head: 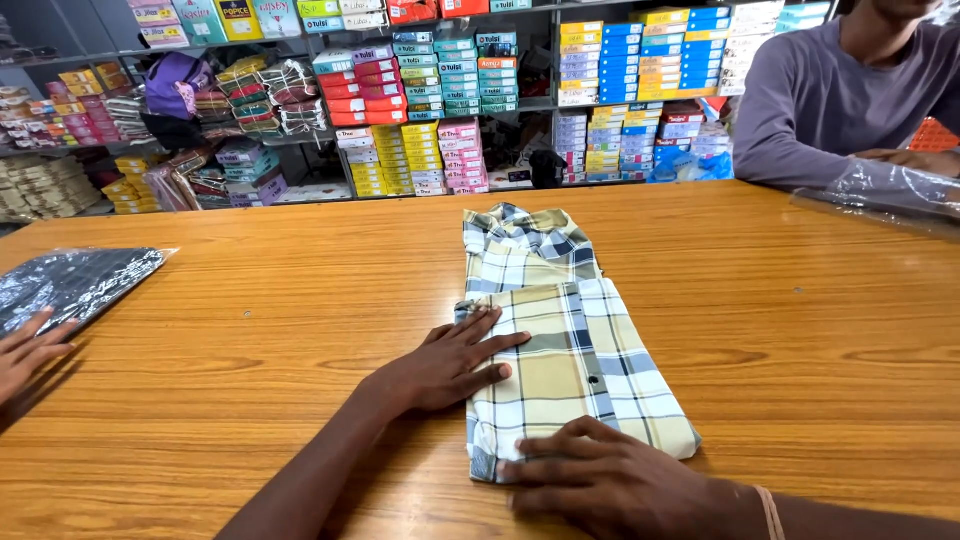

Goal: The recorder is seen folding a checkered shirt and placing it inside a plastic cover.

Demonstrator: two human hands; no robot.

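The broad wooden counter [240, 330] with its orange-brown grain fills the view, and behind it at the far side run metal shelves [450, 100] stacked with flat coloured boxes. Near the middle of the counter lies the folded cotton shirt in cream, grey and dark-blue check [560, 340], its collar end pointing far and its folded body near. To press such a fold well, it seems best to keep both palms flat and smooth outward from the button line — holding the near edge down so the layers do not slip askew. The left hand [450, 365] lies spread on the shirt's left edge, fingers straight and a little apart, grasping nothing, only pressing. The right hand [600, 475] rests on the near left corner of the shirt, fingers loosely extended and flat, likewise gripping nothing. At the far left sits a dark garment in a clear plastic bag [75, 280], touched by another person's hand [25, 350]; at the far right a person in a purple long-sleeved top [830, 100] leans on the counter beside a clear plastic wrapper [890, 190].
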